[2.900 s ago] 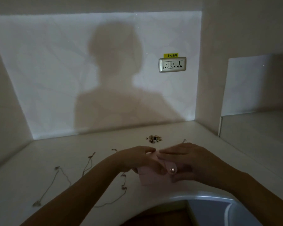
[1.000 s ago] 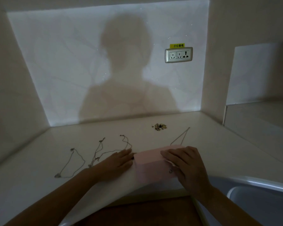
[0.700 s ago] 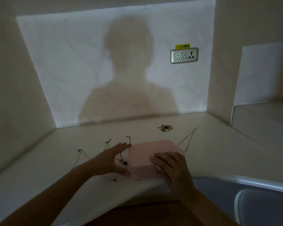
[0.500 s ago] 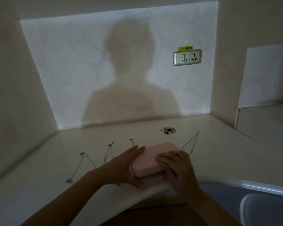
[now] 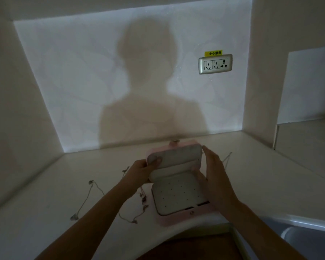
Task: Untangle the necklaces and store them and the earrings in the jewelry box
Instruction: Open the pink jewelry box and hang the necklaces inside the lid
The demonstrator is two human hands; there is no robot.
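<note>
Dim room, pale counter (image 5: 45, 203). On its left half, nr the front edge, thin necklaces (image 5: 74, 217) are lying in loose loops, some ends reaching right beside the box. The person's left hand (image 5: 141, 170) is gripping the lid (image 5: 176, 156) by its left edge, thumb curled onto the grey lining. The pink jewelry box (image 5: 176, 219) is sitting open at the counter's front edge, approx. mid. Its lid is standing up, tilted back, and its base is showing a pale insert w/ rows of small holes. The right hand (image 5: 216, 177) is lying against the lid's right edge, fingers straight, holding nothing. Just past it, another chain (image 5: 227, 158) is lying on the counter. A wall outlet (image 5: 215, 64) is sitting upper right, and a sink (image 5: 308, 239) is showing at the front right corner.
</note>
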